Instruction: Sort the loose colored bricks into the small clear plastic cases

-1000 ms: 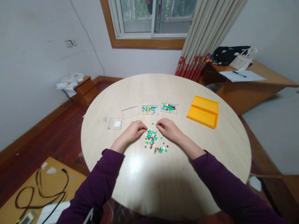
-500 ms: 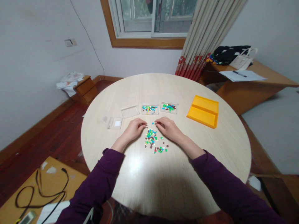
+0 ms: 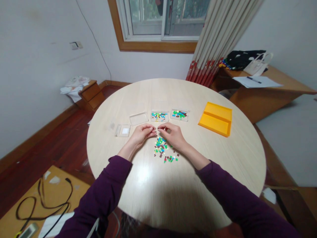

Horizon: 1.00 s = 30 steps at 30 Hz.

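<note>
My left hand [image 3: 142, 135] is closed in a pinch above the table, its thumb and forefinger pressed together; what they hold, if anything, is too small to name. Just to its right, my right hand [image 3: 172, 135] pinches at a tiny dark piece, with its fingertips almost meeting those of the left. Below both hands lies a loose pile of small flat plastic pieces [image 3: 161, 144] in green, blue, brown, yellow and white. Beyond them stand a clear box of mixed pieces [image 3: 159, 119] and a second clear box [image 3: 178, 119] with mostly green, blue and brown ones.
An empty clear tray [image 3: 138, 118] and a small clear case with a white square [image 3: 123, 131] sit at the left. A yellow two-part tray [image 3: 215, 126] lies at the right of the round table [image 3: 237, 168]. A side desk [image 3: 289, 81] stands beyond.
My right hand has moved left, bringing its fingertips close to my left hand's. It now covers the spot where a few small pieces showed between the hands.
</note>
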Tool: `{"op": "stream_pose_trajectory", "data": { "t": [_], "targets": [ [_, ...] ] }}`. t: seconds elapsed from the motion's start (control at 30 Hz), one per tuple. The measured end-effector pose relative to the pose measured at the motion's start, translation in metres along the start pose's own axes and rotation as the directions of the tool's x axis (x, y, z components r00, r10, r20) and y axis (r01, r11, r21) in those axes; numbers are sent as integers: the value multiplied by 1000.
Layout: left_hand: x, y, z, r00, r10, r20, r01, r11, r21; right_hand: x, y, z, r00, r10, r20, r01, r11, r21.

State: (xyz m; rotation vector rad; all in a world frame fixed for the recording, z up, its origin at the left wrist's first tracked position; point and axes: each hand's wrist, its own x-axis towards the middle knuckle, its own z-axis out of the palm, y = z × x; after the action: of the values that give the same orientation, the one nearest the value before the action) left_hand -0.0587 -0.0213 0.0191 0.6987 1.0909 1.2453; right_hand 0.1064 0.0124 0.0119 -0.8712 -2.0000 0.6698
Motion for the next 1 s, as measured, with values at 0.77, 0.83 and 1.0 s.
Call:
{"op": "stream_pose_trajectory", "data": {
  "t": [0.77, 0.83, 1.0],
  "targets": [
    [0, 5, -4, 995, -101, -8, 100, 994, -54, -2, 11, -7, 970, -55, 239, 84, 990, -113],
    [0, 5, -4, 995, -99, -21, 97, 993, -62, -3, 11, -6, 957, -33, 287, 76, 987, -142],
    [1, 5, -4, 993, -114, -31, 111, 989, -102, -4, 11, -4, 975, 37, 219, -13, 994, -110]
  ]
}}
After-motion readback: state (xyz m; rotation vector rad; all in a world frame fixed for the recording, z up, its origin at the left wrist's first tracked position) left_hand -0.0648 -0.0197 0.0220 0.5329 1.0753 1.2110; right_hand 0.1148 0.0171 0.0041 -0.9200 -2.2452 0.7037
